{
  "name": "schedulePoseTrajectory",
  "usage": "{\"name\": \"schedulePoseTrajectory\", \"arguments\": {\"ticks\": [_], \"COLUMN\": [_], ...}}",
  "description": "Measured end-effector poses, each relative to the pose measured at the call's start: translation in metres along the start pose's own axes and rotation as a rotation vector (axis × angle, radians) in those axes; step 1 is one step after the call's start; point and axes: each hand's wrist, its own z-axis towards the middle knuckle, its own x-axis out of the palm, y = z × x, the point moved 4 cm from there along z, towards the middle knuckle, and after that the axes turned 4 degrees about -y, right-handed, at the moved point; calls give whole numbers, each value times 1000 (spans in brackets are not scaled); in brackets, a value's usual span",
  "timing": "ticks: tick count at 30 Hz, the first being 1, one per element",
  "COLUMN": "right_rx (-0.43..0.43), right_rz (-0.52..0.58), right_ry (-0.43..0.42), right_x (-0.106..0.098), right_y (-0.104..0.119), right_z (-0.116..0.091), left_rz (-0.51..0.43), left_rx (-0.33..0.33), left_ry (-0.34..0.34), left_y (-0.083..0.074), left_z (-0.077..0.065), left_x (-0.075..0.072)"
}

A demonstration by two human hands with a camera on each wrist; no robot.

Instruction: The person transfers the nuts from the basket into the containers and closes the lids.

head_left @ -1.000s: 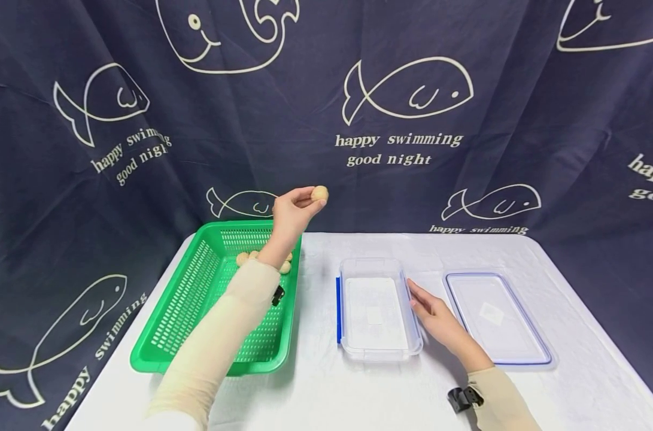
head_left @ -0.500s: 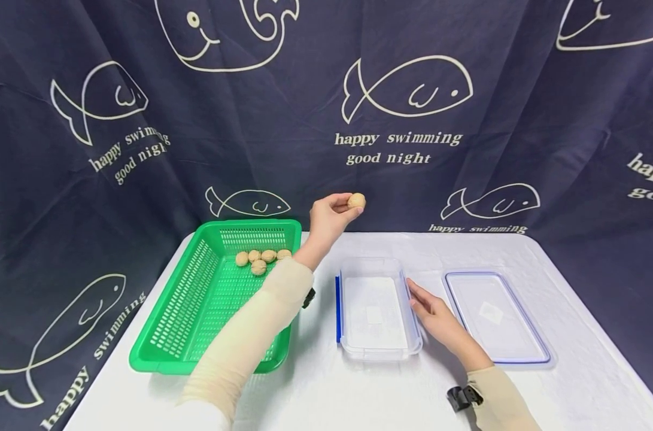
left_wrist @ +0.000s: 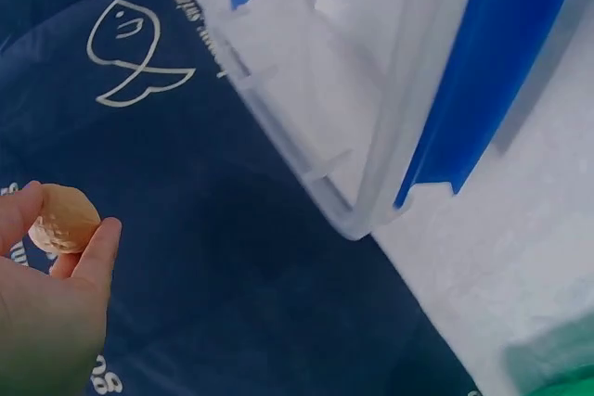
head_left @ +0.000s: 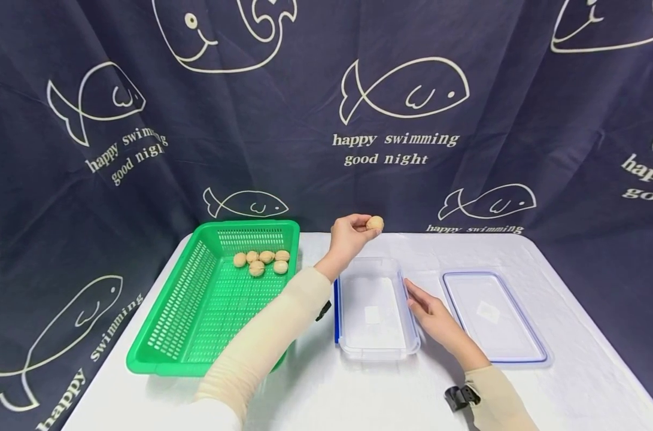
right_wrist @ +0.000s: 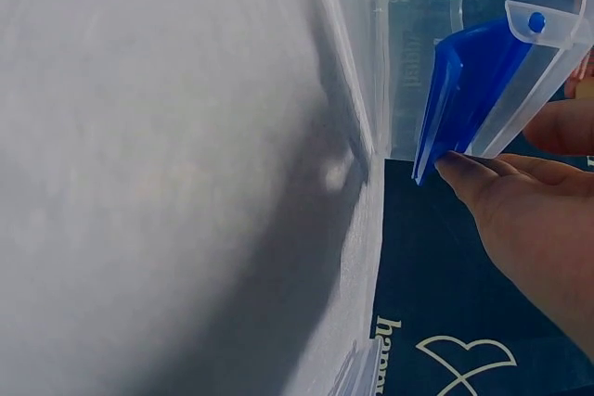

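Observation:
A walnut is pinched between the thumb and fingers of my left hand, up above the far end of a clear plastic box. In the left wrist view the same walnut shows at the fingertips, apart from the box. My right hand touches the box's right side, its fingers fairly straight. The right wrist view shows those fingertips against the box's blue latch flap, with the thumb near the rim. No walnut shows inside the box.
A green basket at the left holds several walnuts near its far right corner. To the right of the box lies its clear lid with a blue seal. Behind the white table hangs a dark fish-print curtain.
My left hand has carried the walnut rightward from above the basket to over the box's far end, lately dropping lower. My right hand has stayed at the box.

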Motion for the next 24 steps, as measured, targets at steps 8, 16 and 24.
{"name": "schedulePoseTrajectory", "arguments": {"ticks": [8,16,24], "right_rx": [7,9,15], "right_rz": [-3,3,0], "right_ry": [1,5,5], "right_x": [-1,0,1], "right_y": [0,-1,0], "right_z": [0,0,1], "left_rz": [28,108,195], "left_rx": [-40,-39,-125], "left_ry": [45,79,130], "left_y": [13,24,39], "left_z": [-8,-18,-24], "left_x": [12,20,26]}}
